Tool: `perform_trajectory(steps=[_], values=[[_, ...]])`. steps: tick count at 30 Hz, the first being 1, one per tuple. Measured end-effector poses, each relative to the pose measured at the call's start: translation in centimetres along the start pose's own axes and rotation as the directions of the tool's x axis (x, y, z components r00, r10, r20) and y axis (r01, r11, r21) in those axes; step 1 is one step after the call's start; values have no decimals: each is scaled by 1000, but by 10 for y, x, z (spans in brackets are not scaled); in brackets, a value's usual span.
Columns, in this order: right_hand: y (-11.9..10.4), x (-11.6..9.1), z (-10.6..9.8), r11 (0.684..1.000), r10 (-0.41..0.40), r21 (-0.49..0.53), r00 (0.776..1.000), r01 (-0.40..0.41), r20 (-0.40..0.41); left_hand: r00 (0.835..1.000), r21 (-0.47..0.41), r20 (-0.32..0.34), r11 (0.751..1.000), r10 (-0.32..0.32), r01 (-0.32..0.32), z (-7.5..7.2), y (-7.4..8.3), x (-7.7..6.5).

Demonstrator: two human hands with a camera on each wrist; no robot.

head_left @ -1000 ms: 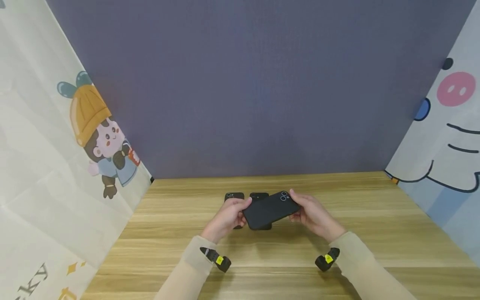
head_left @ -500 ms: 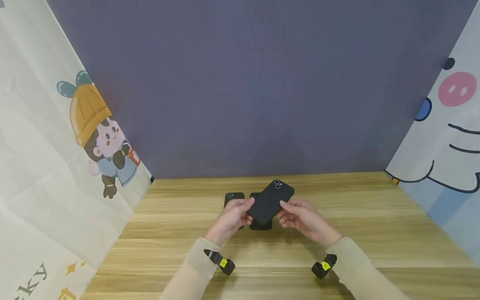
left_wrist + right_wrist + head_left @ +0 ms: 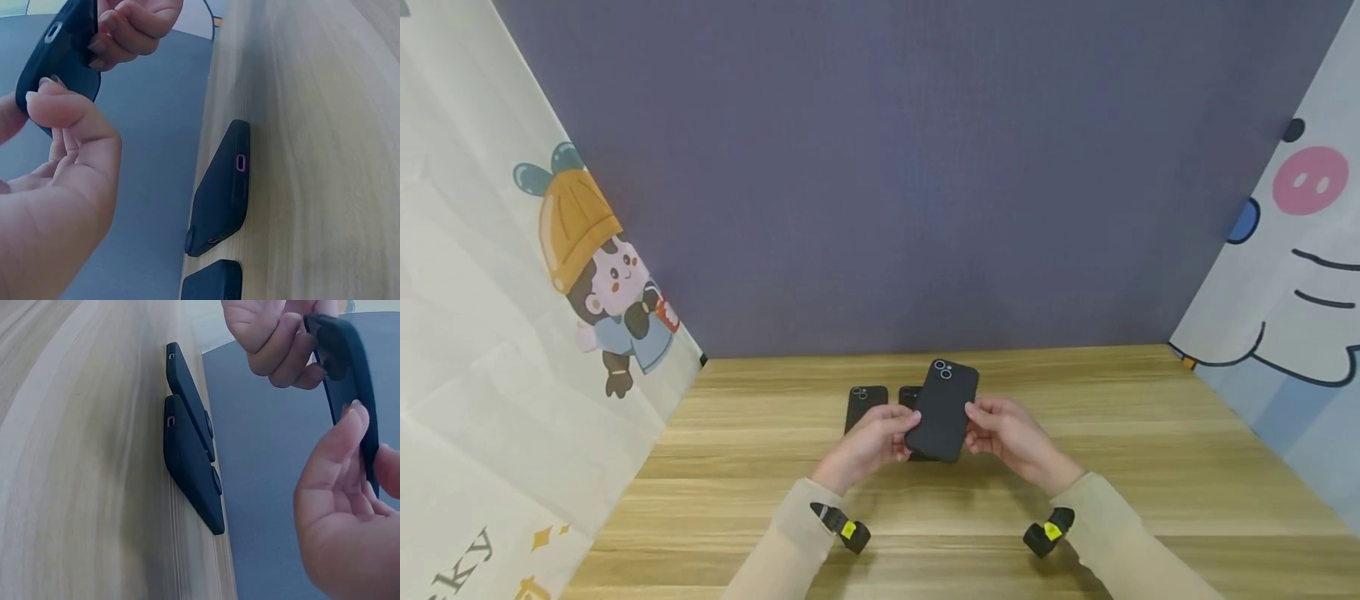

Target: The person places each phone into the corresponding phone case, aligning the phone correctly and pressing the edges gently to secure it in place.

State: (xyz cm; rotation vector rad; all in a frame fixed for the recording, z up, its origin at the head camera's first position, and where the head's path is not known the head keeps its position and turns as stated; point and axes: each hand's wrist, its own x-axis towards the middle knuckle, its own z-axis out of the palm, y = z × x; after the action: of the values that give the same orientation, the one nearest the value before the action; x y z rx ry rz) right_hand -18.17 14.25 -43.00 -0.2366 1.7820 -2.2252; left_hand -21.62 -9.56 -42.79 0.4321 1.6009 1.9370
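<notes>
A black phone [image 3: 943, 412], its two-ring camera corner at the top left, is held above the table between both hands. My left hand [image 3: 867, 440] pinches its lower left edge, thumb on the back and fingers beneath. On the opposite edge, my right hand [image 3: 1013, 440] pinches it the same way. From the right wrist view, the underside of the held phone [image 3: 340, 353] looks dark and glossy. Two more black phones lie back-up on the table: one phone [image 3: 867, 403] is partly behind my left hand, and the other phone [image 3: 907, 395] is mostly hidden under the held one.
The wooden table [image 3: 760, 492] ends at a dark blue-grey panel [image 3: 925, 183] at the back. Printed cloths hang on both sides, the left cloth [image 3: 475, 275] and the right cloth [image 3: 1315, 317]. Each wrist wears a strapped black camera.
The held phone has turned from lying nearly sideways to nearly upright, camera end away from me. My right hand has shifted from the camera end down to the right long edge.
</notes>
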Motion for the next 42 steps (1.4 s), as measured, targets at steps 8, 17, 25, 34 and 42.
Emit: perform_trajectory(steps=[8,17,25,34,42], values=[[3,0,-6,998,5,-56,998,-1,69,999,33,-40,999,29,-27,5,-1,2],[-2,1,-11,994,37,-107,999,-35,13,996,97,-65,994,64,-57,11,-5,4],[-3,-2,-5,976,51,-201,983,-86,-174,993,153,-96,987,65,-50,16,-8,7],[-6,-5,-7,947,69,-285,959,-149,-273,990,215,-132,977,43,-14,24,-10,14],[-6,-8,-12,945,53,-303,973,-122,-226,982,303,-187,952,5,53,30,-8,16]])
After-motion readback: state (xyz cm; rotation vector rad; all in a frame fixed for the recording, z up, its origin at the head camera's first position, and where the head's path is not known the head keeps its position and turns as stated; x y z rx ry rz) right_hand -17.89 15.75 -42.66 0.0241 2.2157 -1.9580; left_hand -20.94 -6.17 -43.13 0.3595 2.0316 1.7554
